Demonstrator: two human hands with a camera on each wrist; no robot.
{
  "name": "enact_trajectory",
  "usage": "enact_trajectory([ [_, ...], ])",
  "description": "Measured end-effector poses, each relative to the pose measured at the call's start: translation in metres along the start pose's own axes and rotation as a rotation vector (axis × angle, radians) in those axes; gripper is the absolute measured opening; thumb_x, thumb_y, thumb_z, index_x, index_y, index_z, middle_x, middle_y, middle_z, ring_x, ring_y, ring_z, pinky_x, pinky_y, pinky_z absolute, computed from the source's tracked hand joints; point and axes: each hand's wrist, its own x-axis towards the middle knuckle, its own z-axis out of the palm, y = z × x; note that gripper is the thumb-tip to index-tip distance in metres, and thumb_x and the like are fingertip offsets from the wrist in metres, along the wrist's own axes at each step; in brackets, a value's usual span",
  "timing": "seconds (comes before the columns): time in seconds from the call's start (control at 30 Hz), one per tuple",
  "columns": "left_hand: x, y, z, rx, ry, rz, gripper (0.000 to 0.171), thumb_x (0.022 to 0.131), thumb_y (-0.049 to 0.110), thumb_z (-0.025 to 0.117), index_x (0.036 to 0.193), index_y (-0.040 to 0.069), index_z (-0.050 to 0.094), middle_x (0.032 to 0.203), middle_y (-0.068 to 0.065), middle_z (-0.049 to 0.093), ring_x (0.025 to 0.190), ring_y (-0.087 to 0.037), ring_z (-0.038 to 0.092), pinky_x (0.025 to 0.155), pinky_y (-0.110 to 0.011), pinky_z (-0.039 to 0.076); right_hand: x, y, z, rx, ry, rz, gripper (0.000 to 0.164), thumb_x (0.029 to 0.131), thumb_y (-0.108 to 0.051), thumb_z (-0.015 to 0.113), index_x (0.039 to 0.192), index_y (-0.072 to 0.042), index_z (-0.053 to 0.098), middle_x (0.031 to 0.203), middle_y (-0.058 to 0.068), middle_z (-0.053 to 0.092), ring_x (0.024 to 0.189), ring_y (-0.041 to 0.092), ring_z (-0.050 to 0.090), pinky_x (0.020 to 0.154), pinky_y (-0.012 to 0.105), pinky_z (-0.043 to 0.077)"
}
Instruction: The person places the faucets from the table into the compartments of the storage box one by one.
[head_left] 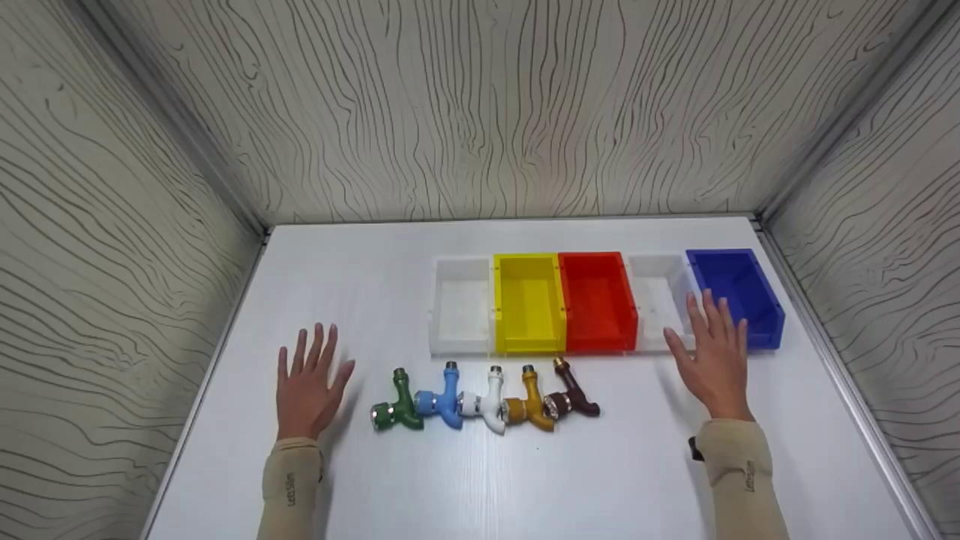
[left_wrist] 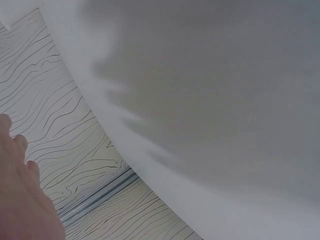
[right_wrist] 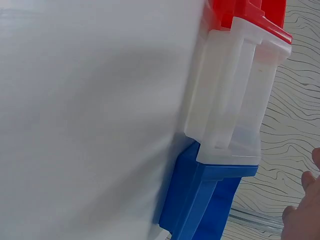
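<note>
Five small taps lie in a row on the white table: a green tap (head_left: pixel 398 403), a light blue tap (head_left: pixel 442 397), a white tap (head_left: pixel 486 401), a mustard-yellow tap (head_left: pixel 529 401) and a dark brown tap (head_left: pixel 573 391). Left of the green tap, my left hand (head_left: pixel 309 390) hovers with fingers spread, holding nothing. My right hand (head_left: pixel 712 364) is likewise spread and bare, just in front of the blue bin (head_left: pixel 766 330) and the right-hand clear bin (head_left: pixel 656 300). In each wrist view only part of the hand shows at the edge.
Behind the taps a clear bin (head_left: pixel 461 306), a yellow bin (head_left: pixel 529 304) and a red bin (head_left: pixel 598 304) stand side by side, continuing the row. Wood-patterned panels (head_left: pixel 480 112) enclose the table (head_left: pixel 480 495) at the back and both sides, with metal rails at the corners.
</note>
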Motion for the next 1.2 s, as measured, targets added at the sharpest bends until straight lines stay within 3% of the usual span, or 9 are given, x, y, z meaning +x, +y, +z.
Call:
enact_trajectory([
  [0.23, 0.022, 0.024, 0.007, -0.005, -0.009, 0.044, 0.072, 0.104, 0.051, 0.053, 0.165, 0.021, 0.029, 0.172, -0.006, 0.026, 0.160, -0.033, 0.021, 0.131, -0.057, 0.005, 0.000, -0.016, 0.010, -0.026, -0.056, -0.038, 0.078, 0.104, -0.050, 0.052, 0.167, -0.017, 0.021, 0.174, 0.015, 0.016, 0.160, 0.041, 0.007, 0.129, 0.061, -0.006],
  [0.5, 0.066, 0.078, 0.016, -0.061, -0.143, 0.080, 0.070, 0.105, 0.047, 0.055, 0.166, 0.030, 0.025, 0.171, 0.000, 0.028, 0.151, -0.032, 0.040, 0.123, -0.058, 0.033, -0.009, -0.051, 0.036, -0.022, -0.202, -0.111, 0.081, 0.101, -0.049, 0.060, 0.167, -0.021, 0.023, 0.173, 0.010, 0.021, 0.160, 0.037, 0.014, 0.130, 0.061, 0.008],
  [0.73, 0.097, 0.121, 0.022, -0.087, -0.184, 0.132, 0.069, 0.105, 0.045, 0.056, 0.165, 0.031, 0.027, 0.171, 0.001, 0.029, 0.150, -0.031, 0.041, 0.117, -0.060, 0.040, -0.028, -0.081, 0.052, -0.002, -0.310, -0.224, 0.077, 0.098, -0.052, 0.064, 0.164, -0.026, 0.034, 0.170, 0.004, 0.032, 0.157, 0.034, 0.027, 0.127, 0.060, 0.024],
  [0.87, 0.111, 0.134, 0.030, -0.077, -0.186, 0.169, 0.065, 0.105, 0.045, 0.056, 0.164, 0.029, 0.032, 0.171, -0.002, 0.030, 0.146, -0.033, 0.046, 0.107, -0.059, 0.050, -0.037, -0.095, 0.055, 0.047, -0.407, -0.267, 0.074, 0.097, -0.055, 0.064, 0.162, -0.029, 0.038, 0.167, 0.003, 0.037, 0.153, 0.033, 0.036, 0.122, 0.061, 0.035],
  [0.97, 0.117, 0.142, 0.035, -0.088, -0.212, 0.157, 0.066, 0.105, 0.043, 0.058, 0.164, 0.027, 0.033, 0.171, -0.007, 0.027, 0.143, -0.035, 0.049, 0.102, -0.056, 0.054, -0.043, -0.103, 0.058, 0.086, -0.495, -0.289, 0.073, 0.096, -0.056, 0.066, 0.160, -0.029, 0.042, 0.166, 0.002, 0.039, 0.150, 0.032, 0.040, 0.119, 0.060, 0.039],
  [1.07, 0.122, 0.150, 0.038, -0.111, -0.244, 0.128, 0.070, 0.103, 0.034, 0.065, 0.164, 0.021, 0.033, 0.172, -0.015, 0.023, 0.144, -0.038, 0.048, 0.105, -0.053, 0.053, -0.046, -0.107, 0.062, 0.111, -0.569, -0.285, 0.070, 0.095, -0.055, 0.068, 0.157, -0.029, 0.047, 0.165, 0.002, 0.040, 0.149, 0.032, 0.042, 0.117, 0.058, 0.042],
  [1.2, 0.126, 0.154, 0.045, -0.111, -0.283, 0.100, 0.075, 0.100, 0.016, 0.068, 0.164, 0.010, 0.029, 0.171, -0.021, 0.018, 0.146, -0.039, 0.045, 0.114, -0.049, 0.047, -0.049, -0.108, 0.068, 0.123, -0.598, -0.263, 0.063, 0.094, -0.051, 0.071, 0.150, -0.025, 0.058, 0.163, 0.004, 0.043, 0.146, 0.032, 0.044, 0.116, 0.056, 0.045],
])
